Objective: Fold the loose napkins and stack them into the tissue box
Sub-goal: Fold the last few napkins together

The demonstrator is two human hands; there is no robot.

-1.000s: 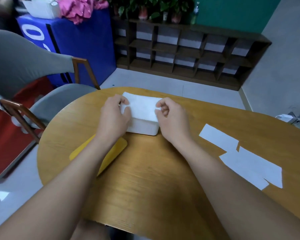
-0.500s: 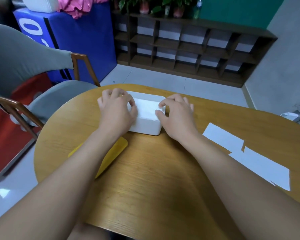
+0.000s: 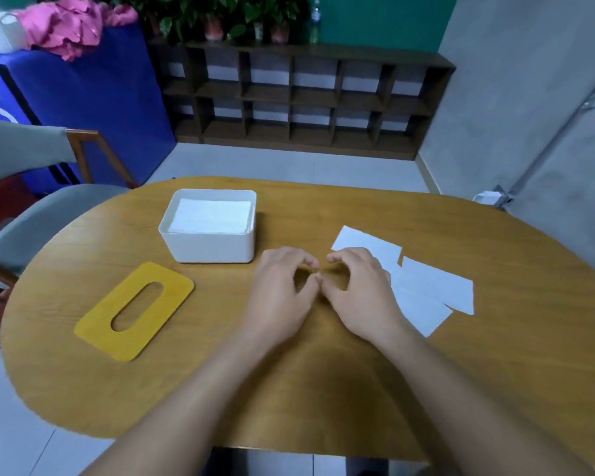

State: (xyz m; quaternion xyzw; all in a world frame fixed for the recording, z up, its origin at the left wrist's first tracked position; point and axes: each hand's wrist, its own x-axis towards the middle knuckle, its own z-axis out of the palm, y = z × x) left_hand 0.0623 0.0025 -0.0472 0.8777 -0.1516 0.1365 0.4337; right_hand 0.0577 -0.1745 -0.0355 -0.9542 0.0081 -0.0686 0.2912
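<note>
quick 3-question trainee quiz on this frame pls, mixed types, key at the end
1. True or false: the yellow lid sits on top of the tissue box.
2. Multiple choice: where do the loose napkins lie? A) inside the box B) on the table, next to the right hand C) on the chair
3. Fill in: the left hand holds ____.

Key
1. False: the lid lies flat on the table, in front of the box and to its left; the box is open, with a folded stack inside.
2. B
3. Nothing: the fingers are loosely curled, and the fingertips nearly meet those of the right hand.
</note>
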